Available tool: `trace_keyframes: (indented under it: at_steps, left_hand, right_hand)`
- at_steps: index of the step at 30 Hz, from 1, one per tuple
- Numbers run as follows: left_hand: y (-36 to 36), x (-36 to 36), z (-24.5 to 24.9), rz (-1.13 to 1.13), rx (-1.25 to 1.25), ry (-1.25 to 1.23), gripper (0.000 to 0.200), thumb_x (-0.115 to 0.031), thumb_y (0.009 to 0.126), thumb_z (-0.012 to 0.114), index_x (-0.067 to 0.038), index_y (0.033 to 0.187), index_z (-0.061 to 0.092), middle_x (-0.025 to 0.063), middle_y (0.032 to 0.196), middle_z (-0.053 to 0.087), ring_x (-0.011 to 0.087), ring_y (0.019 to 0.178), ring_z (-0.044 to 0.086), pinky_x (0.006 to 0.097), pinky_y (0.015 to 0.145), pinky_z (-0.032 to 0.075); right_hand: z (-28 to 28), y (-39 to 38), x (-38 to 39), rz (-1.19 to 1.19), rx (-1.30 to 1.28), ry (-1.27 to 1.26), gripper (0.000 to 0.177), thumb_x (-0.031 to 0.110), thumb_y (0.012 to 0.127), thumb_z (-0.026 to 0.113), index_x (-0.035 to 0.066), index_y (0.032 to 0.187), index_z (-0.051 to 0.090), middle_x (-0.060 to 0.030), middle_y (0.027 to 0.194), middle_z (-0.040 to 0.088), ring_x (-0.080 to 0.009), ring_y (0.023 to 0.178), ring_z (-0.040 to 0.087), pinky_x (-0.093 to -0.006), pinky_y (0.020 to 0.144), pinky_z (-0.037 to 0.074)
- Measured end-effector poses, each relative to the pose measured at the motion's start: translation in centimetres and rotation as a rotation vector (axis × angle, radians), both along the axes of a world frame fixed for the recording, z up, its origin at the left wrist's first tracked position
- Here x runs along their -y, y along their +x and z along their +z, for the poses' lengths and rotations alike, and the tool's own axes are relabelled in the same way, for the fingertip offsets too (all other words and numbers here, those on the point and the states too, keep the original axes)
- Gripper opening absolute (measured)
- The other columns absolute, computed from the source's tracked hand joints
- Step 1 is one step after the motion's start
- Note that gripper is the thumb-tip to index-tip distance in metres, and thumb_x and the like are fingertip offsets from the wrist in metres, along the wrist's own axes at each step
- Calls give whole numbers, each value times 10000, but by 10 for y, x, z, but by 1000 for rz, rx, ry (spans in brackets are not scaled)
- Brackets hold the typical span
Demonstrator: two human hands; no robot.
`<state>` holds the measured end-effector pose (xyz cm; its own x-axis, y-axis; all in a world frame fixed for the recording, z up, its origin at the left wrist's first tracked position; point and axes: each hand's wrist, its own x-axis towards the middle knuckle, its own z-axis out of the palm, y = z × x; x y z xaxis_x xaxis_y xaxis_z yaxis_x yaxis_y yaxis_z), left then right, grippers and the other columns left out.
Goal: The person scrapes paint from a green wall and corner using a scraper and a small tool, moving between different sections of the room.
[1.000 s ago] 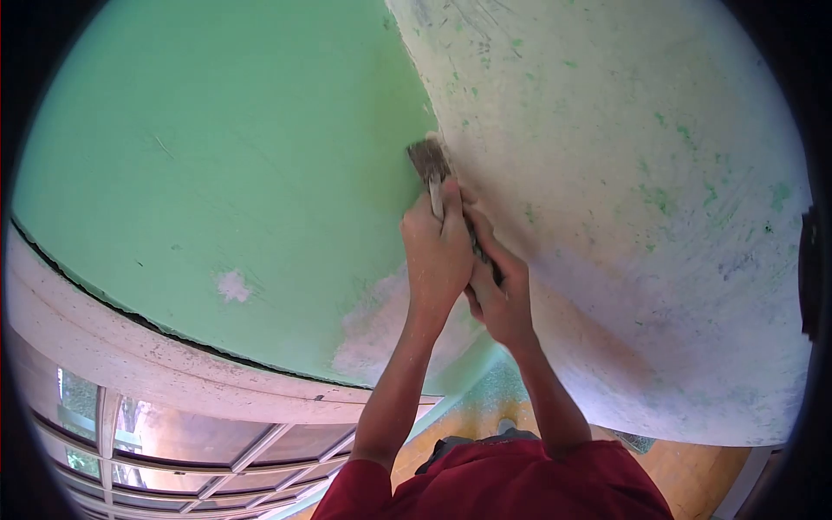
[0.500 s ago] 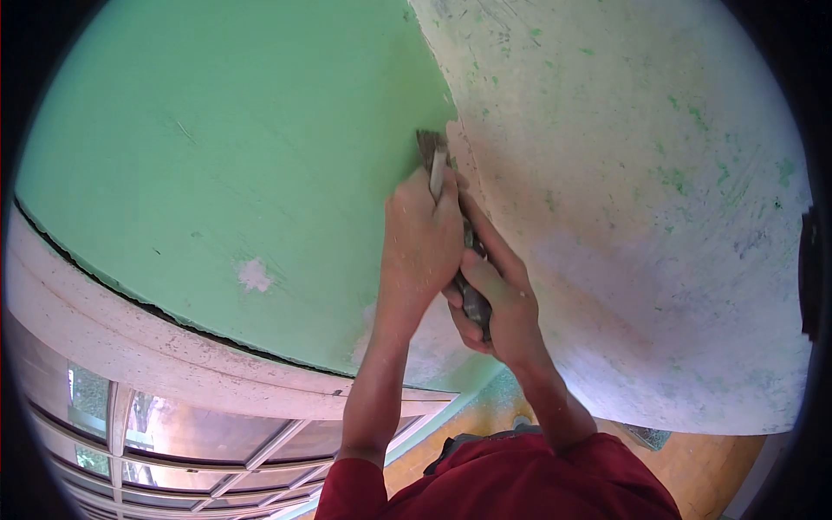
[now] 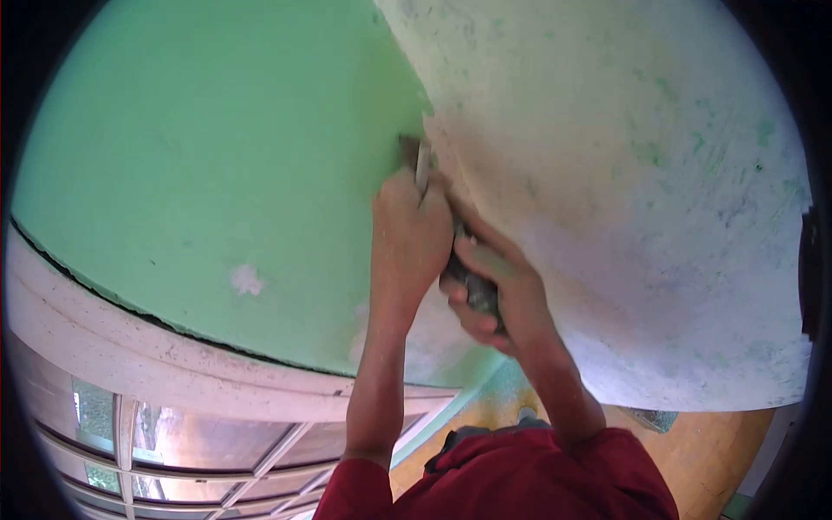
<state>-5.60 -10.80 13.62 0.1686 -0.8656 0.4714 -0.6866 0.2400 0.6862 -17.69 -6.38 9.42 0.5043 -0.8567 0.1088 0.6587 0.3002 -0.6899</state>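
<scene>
My left hand [image 3: 409, 221] is closed around the front part of a scraper, just behind its wide dark blade [image 3: 410, 151]. A pale strip of the scraper [image 3: 423, 163] stands out above the left fist. Lower down, my right hand [image 3: 516, 299] wraps the dark handle [image 3: 475, 293], slightly blurred. The blade lies against the green-painted wall [image 3: 260, 130], close to the ragged edge where the paint gives way to a bare whitish surface [image 3: 607, 173]. Part of the handle is hidden between the two hands.
A small white bare patch [image 3: 247, 279] shows in the green paint. Below it runs a dark crack above a pale ledge [image 3: 173, 354], with framed window panes [image 3: 208, 438] under that. The orange-brown floor [image 3: 711, 451] lies far below on the right.
The view has shifted a little, so the paint edge sits further left. Both hands keep their grip on the scraper; the right hand and handle end appear slightly lower and further right.
</scene>
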Motion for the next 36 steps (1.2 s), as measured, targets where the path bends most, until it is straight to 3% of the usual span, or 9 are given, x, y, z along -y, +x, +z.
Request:
trace_keyframes:
  at_steps: [5, 7, 11, 13, 26, 28, 29, 31, 36]
  left_hand:
    - [-4, 5, 16, -25, -10, 93, 359, -203, 971, 471, 98, 854, 626, 124, 669, 598, 193, 636, 558, 379, 629, 449]
    - [-5, 8, 9, -29, -82, 23, 297, -117, 925, 469, 131, 825, 598, 260, 639, 570, 326, 586, 563, 454, 617, 445]
    - [2, 12, 1, -53, -89, -44, 314, -132, 930, 467, 130, 814, 596, 263, 641, 567, 333, 598, 578, 460, 617, 438]
    - [-2, 15, 30, -30, 87, 153, 347, -212, 952, 482, 81, 864, 648, 114, 689, 612, 191, 661, 574, 359, 644, 459]
    - [3, 9, 27, -4, 204, 61, 375, -253, 952, 499, 77, 854, 646, 117, 666, 608, 212, 633, 568, 398, 645, 453]
    - [7, 7, 27, -30, 30, -40, 335, -165, 919, 479, 127, 810, 602, 328, 742, 602, 489, 729, 614, 500, 699, 463]
    - [9, 13, 32, -37, 31, -34, 335, -165, 919, 479, 127, 810, 602, 328, 742, 602, 489, 729, 614, 500, 699, 463]
    - [14, 27, 46, -23, 266, -50, 388, -263, 952, 497, 92, 843, 613, 145, 650, 588, 223, 625, 563, 400, 641, 446]
    - [19, 14, 45, -42, 305, 77, 384, -262, 950, 494, 87, 841, 612, 155, 684, 601, 235, 667, 584, 415, 671, 449]
  right_hand:
    - [6, 4, 13, 18, 62, -41, 575, 204, 1021, 435, 193, 1569, 263, -42, 695, 499, -68, 384, 374, -223, 298, 278]
    - [4, 6, 7, -47, 62, -52, 566, 215, 1020, 432, 184, 1565, 279, -42, 686, 485, -60, 374, 357, -210, 293, 275]
    - [4, 7, 9, -41, 39, -13, 562, 212, 1027, 418, 189, 1568, 267, -44, 701, 498, -60, 383, 370, -210, 292, 276]
    - [14, 8, 12, -43, 124, 4, 554, 218, 1034, 411, 209, 1568, 267, -41, 700, 501, -59, 385, 373, -211, 296, 283]
    - [8, 29, 0, -138, 211, -13, 536, 215, 1047, 377, 218, 1570, 259, -32, 704, 486, -65, 397, 373, -215, 298, 295]
    - [14, 22, 0, -36, 135, -73, 530, 231, 1052, 362, 240, 1571, 254, -29, 708, 481, -64, 411, 370, -214, 304, 295]
    - [18, 22, 1, -44, 136, -67, 530, 231, 1052, 362, 240, 1571, 254, -29, 708, 481, -64, 411, 370, -214, 304, 295]
    - [28, 30, 8, -74, 264, -38, 524, 245, 1054, 357, 268, 1568, 259, -25, 718, 484, -65, 415, 361, -215, 311, 291]
    - [20, 38, -7, -47, 308, 18, 538, 252, 1051, 373, 280, 1570, 234, -25, 733, 503, -90, 438, 412, -248, 326, 307]
